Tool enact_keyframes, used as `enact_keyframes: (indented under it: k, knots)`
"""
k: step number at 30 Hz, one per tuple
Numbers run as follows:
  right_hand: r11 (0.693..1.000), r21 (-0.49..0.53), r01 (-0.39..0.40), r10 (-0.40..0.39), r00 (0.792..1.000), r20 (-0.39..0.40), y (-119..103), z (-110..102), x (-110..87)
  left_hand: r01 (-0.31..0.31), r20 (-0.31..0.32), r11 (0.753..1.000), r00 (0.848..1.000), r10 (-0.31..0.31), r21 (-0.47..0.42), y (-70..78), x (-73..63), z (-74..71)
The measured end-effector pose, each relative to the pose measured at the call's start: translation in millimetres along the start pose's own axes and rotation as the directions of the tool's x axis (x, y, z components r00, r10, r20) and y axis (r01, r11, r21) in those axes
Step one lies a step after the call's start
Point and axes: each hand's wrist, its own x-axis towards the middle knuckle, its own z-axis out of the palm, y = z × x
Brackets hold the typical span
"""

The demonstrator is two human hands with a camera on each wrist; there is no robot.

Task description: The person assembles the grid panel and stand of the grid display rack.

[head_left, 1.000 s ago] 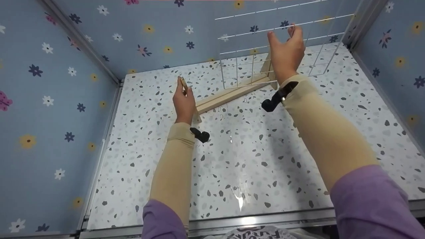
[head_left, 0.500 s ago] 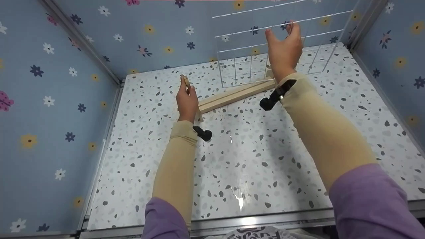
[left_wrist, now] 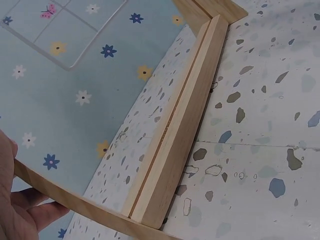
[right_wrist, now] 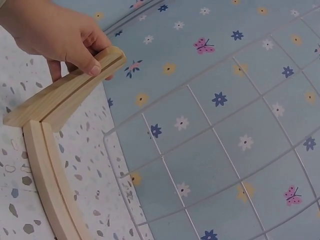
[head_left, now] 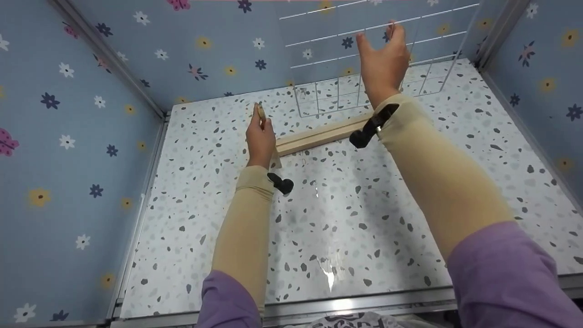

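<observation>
In the right wrist view, the right hand (right_wrist: 60,37) pinches the upper end of a wooden end piece (right_wrist: 62,97), its thumb along the grooved face. The left hand (head_left: 260,142) grips the opposite wooden end piece (left_wrist: 82,206), with fingers curled behind it. Running between the two grips, below both hands, a grooved wooden bar (left_wrist: 187,115) meets each end piece at its ends. Near the right-hand grip is a white wire grid (right_wrist: 212,128); whether it touches the fingers cannot be told. Under the grips spreads a speckled white surface (head_left: 319,209). Behind the left wrist, a black mount (head_left: 282,184) sits at the cuff of a beige sleeve (head_left: 243,232). Beyond both hands rises a blue flowered wall (head_left: 218,45).
</observation>
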Motion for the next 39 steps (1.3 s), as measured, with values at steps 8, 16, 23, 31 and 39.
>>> enact_keyframes:
  k: [8, 16, 23, 31, 39]
  knots:
    - [1.000, 0.011, -0.010, 0.010, 1.000, 0.015, -7, 5, -2.9, -0.023, 0.015, 1.000, 1.000, 0.023, -0.006, 1.0, 0.0, 3.1]
    - [1.000, -0.014, -0.005, 0.005, 1.000, 0.008, -17, 9, -5.4, -0.019, 0.035, 1.000, 0.999, 0.020, -0.021, -0.8, 1.7, 4.7]
    - [1.000, -0.019, 0.020, -0.019, 1.000, 0.012, -27, 11, -6.1, -0.043, 0.035, 0.999, 0.998, 0.044, -0.025, -1.0, 2.6, 5.7]
    - [0.999, -0.008, 0.048, -0.048, 0.999, 0.003, -40, 14, -7.6, -0.022, 0.033, 0.999, 0.999, 0.021, 0.023, 0.0, 3.3, 6.5]
    - [0.996, -0.020, 0.085, -0.085, 0.996, -0.002, -50, 16, -7.0, -0.055, 0.035, 0.998, 0.998, 0.054, 0.014, 2.1, 0.0, 6.6]
